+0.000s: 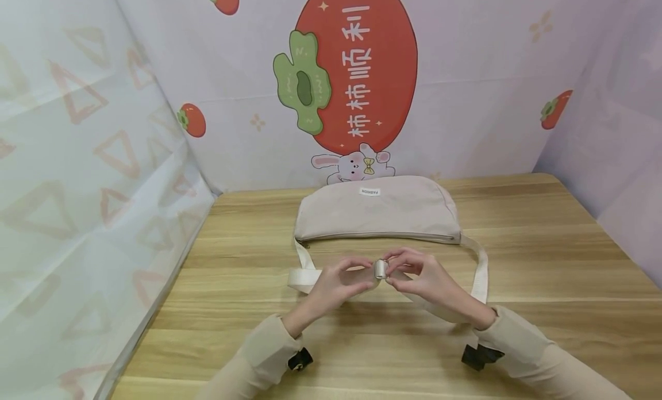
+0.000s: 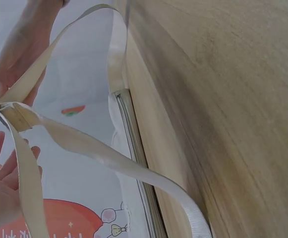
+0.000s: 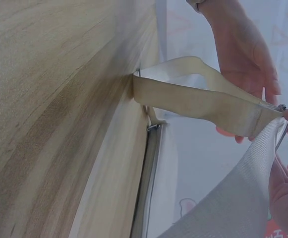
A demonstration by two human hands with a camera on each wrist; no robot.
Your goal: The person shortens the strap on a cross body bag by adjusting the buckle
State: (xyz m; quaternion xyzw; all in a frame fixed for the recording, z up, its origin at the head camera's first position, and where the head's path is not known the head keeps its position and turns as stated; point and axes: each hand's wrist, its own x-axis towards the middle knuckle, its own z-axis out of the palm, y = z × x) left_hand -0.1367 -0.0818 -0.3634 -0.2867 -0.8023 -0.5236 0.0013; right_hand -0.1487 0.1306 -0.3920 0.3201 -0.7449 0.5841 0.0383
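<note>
A beige shoulder bag [image 1: 377, 211] lies on the table with its zipper edge facing me and a small white label on top. Its pale webbing strap [image 1: 481, 273] loops toward me from both ends. Above the table, a metal strap slider [image 1: 381, 269] is held up between my hands. My left hand [image 1: 336, 285] pinches the strap and slider from the left with thumb and fingers. From the right, my right hand [image 1: 431, 282] pinches the slider's other edge. In the right wrist view the strap [image 3: 198, 104] passes through the slider; fingers partly hide it.
The wooden table [image 1: 227, 331] extends around the bag. A printed cloth backdrop [image 1: 465, 55] stands at its far edge, and a white patterned sheet [image 1: 103, 216] hangs along the left. Black wrist bands [image 1: 300, 360] show under both sleeves.
</note>
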